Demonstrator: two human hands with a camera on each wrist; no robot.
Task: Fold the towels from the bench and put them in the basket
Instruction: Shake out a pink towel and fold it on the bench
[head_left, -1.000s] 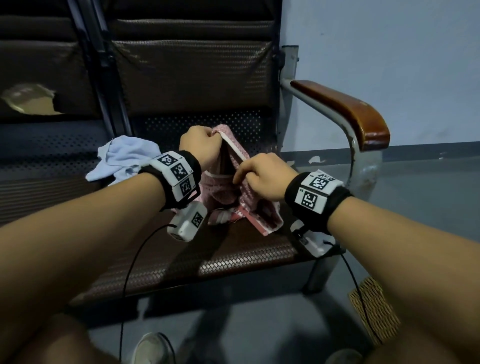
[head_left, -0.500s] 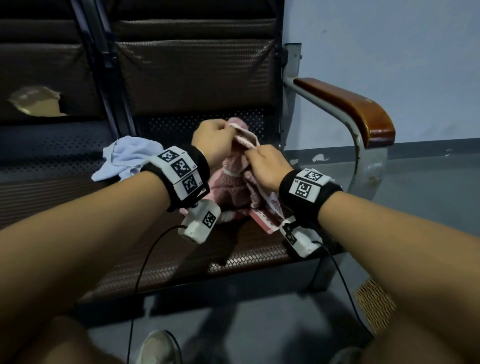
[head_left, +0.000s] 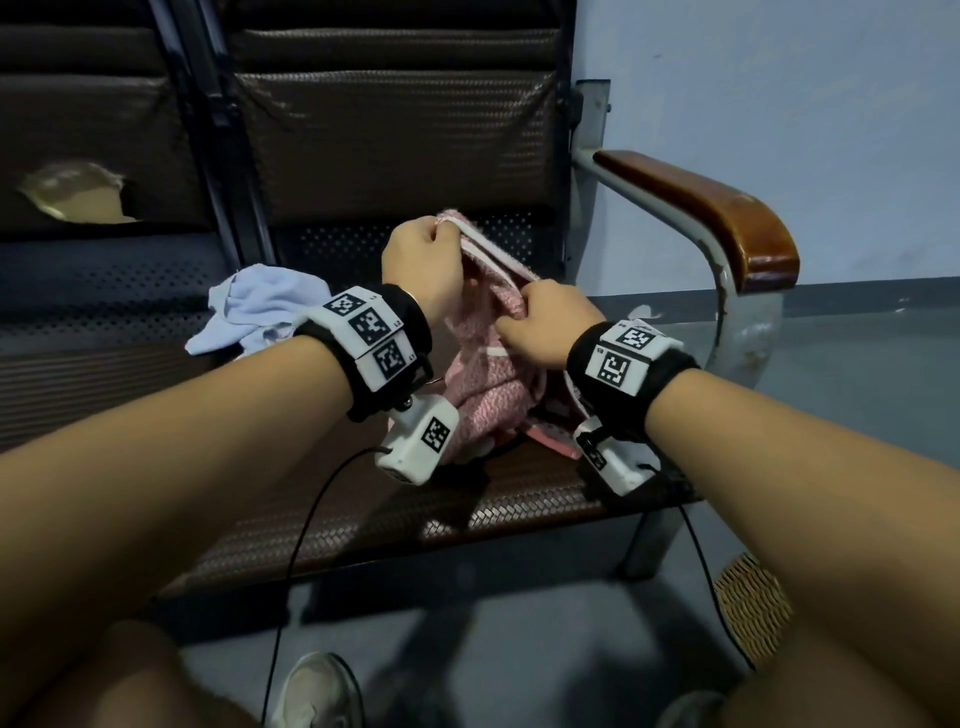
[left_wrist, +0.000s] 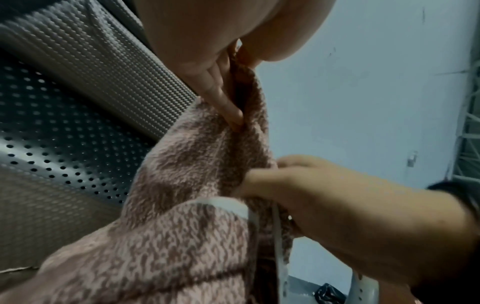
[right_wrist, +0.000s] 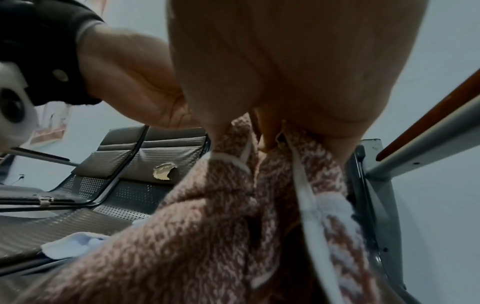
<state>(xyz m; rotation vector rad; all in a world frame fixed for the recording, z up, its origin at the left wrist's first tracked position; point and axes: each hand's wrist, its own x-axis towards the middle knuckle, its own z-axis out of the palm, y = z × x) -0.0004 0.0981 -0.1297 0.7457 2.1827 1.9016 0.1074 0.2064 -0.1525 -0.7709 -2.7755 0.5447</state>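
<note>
Pink towel (head_left: 483, 384) lifted off the counter (head_left: 363, 509) at its top edge, lower folds bunched on the woven seat beside the wooden armrest (head_left: 717, 208). Left hand (head_left: 423, 265), fingers (left_wrist: 221, 92) curled, pinches the white-trimmed hem at the towel's highest point; right hand (head_left: 550, 325), lower and nearer, fingers curled, grips the same hem further along, the trim running taut between the two. Pale blue towel (head_left: 254, 312) lies crumpled on the counter left of the left wrist; woven basket (head_left: 753, 603) on the floor at lower right.
</note>
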